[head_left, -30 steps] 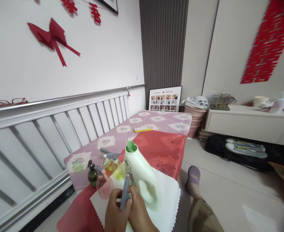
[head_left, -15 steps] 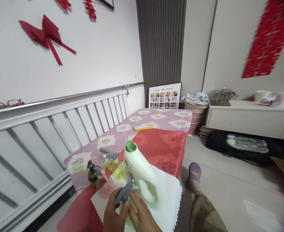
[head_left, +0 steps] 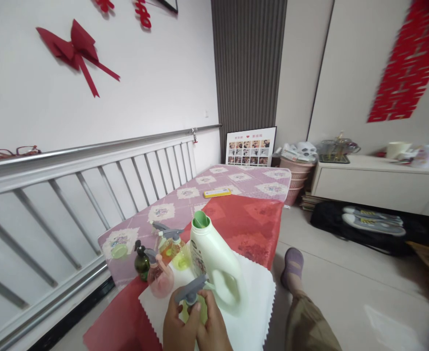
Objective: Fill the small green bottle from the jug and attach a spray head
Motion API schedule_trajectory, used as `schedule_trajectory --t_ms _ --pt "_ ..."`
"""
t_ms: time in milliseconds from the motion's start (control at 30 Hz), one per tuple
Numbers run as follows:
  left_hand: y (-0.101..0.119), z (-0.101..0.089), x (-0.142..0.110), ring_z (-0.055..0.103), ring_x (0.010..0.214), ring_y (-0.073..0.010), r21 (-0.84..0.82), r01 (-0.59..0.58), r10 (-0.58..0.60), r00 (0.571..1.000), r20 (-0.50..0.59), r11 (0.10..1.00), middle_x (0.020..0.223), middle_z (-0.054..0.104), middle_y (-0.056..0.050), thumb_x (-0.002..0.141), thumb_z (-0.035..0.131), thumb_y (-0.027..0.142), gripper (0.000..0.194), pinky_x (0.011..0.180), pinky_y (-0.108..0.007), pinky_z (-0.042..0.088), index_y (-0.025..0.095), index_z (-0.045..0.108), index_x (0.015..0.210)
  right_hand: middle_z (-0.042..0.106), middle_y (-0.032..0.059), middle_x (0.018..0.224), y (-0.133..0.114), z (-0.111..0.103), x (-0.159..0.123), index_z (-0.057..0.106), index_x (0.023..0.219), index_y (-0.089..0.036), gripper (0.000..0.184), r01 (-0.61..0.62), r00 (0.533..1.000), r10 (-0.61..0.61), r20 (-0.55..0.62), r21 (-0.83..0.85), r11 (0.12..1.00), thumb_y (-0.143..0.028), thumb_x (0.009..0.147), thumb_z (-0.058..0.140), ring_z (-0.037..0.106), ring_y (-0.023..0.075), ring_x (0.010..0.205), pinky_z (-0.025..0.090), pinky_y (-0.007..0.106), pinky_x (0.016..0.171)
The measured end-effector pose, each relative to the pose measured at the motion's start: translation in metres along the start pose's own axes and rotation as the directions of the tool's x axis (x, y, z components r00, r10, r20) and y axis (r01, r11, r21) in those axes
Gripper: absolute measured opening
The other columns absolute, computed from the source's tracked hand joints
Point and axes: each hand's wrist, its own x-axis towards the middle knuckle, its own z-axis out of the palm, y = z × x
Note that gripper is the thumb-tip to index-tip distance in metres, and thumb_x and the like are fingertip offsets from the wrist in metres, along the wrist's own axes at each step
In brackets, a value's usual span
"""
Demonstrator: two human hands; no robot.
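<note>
Both my hands are closed on a small green spray bottle (head_left: 194, 310) with a grey trigger head (head_left: 191, 289) at the bottom of the view. My left hand (head_left: 176, 327) wraps its left side and my right hand (head_left: 211, 324) its right side. Just behind stands a large pale-green detergent jug (head_left: 214, 263) with an open green spout, on a white cloth (head_left: 251, 302). To the left stand a pink spray bottle (head_left: 159, 279), a dark green pump bottle (head_left: 141, 263) and yellow-orange spray bottles (head_left: 170, 246).
The table carries a red cloth (head_left: 251, 224) over a pink patterned cover (head_left: 185, 200), with a yellow flat object (head_left: 217, 193) further back. A white railing (head_left: 90, 195) runs along the left. My foot (head_left: 292, 265) rests on the floor at right; a cabinet (head_left: 378, 185) stands beyond.
The grey trigger head went from upright between my hands to lying across the top of the small green bottle. My hands stayed low in front of the jug.
</note>
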Motion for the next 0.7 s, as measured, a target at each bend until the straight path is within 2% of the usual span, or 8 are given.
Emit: schedule_trajectory --t_ms 133,267,333,367,433,500,633,700 --pt "0.004 0.001 0.002 0.071 0.094 -0.0248 -0.005 0.011 -0.011 1.0 0.006 1.0 0.102 0.075 -0.006 0.07 0.063 0.042 0.042 0.09 -0.041 0.055 0.022 0.062 0.107 0.075 0.0085 0.104 0.001 -0.003 -0.001 0.061 0.11 -0.023 0.025 0.006 1.0 -0.007 -0.02 -0.031 0.999 -0.04 0.092 0.054 0.072 0.0249 0.098 0.059 0.036 0.09" --pt "0.002 -0.008 0.01 0.068 0.106 -0.0272 0.056 -0.11 0.102 0.985 0.136 0.992 0.109 0.074 -0.008 0.074 0.064 0.037 0.031 0.101 -0.045 0.051 0.023 0.069 0.101 0.075 0.0095 0.113 0.003 -0.036 -0.003 0.068 0.111 -0.026 0.033 0.111 0.993 -0.105 0.052 -0.113 0.987 -0.044 0.084 0.069 0.071 0.0275 0.108 0.059 0.034 0.094" --pt "-0.006 -0.011 0.014 0.065 0.116 -0.0288 0.062 -0.159 0.145 0.972 0.183 0.985 0.113 0.074 -0.01 0.075 0.065 0.036 0.03 0.107 -0.047 0.047 0.023 0.07 0.101 0.076 0.0091 0.109 0.003 -0.059 -0.006 0.071 0.106 -0.026 0.029 0.118 0.992 -0.113 0.05 -0.125 0.985 -0.046 0.084 0.07 0.073 0.0263 0.102 0.061 0.031 0.087" --pt "-0.011 -0.011 0.016 0.064 0.118 -0.0294 0.052 -0.157 0.146 0.974 0.171 0.986 0.116 0.073 -0.011 0.075 0.065 0.037 0.033 0.108 -0.048 0.046 0.023 0.069 0.105 0.076 0.0085 0.104 0.001 -0.071 -0.008 0.071 0.103 -0.026 0.027 0.108 0.994 -0.104 0.04 -0.121 0.987 -0.047 0.086 0.068 0.074 0.0245 0.095 0.062 0.029 0.083" --pt "-0.022 -0.01 0.018 0.064 0.119 -0.0299 -0.005 -0.111 0.111 0.987 0.114 0.994 0.122 0.071 -0.012 0.074 0.067 0.038 0.047 0.107 -0.049 0.047 0.023 0.062 0.118 0.077 0.0065 0.093 -0.006 -0.091 -0.009 0.071 0.101 -0.026 0.026 0.082 0.997 -0.08 0.018 -0.108 0.991 -0.049 0.09 0.064 0.075 0.0209 0.081 0.062 0.026 0.076" --pt "-0.029 -0.008 0.019 0.065 0.115 -0.031 -0.047 -0.062 0.066 0.994 0.084 0.997 0.12 0.071 -0.013 0.071 0.07 0.038 0.054 0.102 -0.05 0.05 0.021 0.057 0.12 0.076 0.0044 0.084 -0.02 -0.104 -0.004 0.071 0.099 -0.025 0.028 0.065 0.998 -0.065 0.005 -0.11 0.992 -0.051 0.091 0.062 0.073 0.0192 0.075 0.061 0.025 0.075" --pt "-0.02 -0.011 0.018 0.064 0.111 -0.0295 -0.03 -0.108 0.112 0.971 0.212 0.994 0.105 0.073 -0.009 0.075 0.066 0.035 0.029 0.102 -0.046 0.048 0.021 0.062 0.101 0.076 0.0042 0.082 -0.053 -0.101 0.019 0.073 0.091 -0.025 0.035 0.036 0.994 -0.022 0.109 -0.123 0.992 -0.057 0.091 0.059 0.072 0.0208 0.082 0.06 0.029 0.079" --pt "-0.01 -0.015 0.016 0.063 0.113 -0.0276 -0.051 -0.126 0.135 0.952 0.276 0.991 0.102 0.072 -0.006 0.079 0.062 0.031 0.026 0.103 -0.043 0.047 0.021 0.063 0.103 0.077 0.0052 0.088 -0.062 -0.09 0.031 0.073 0.091 -0.024 0.038 -0.02 0.977 0.041 0.211 -0.1 0.995 -0.06 0.09 0.058 0.072 0.0231 0.088 0.059 0.034 0.084"
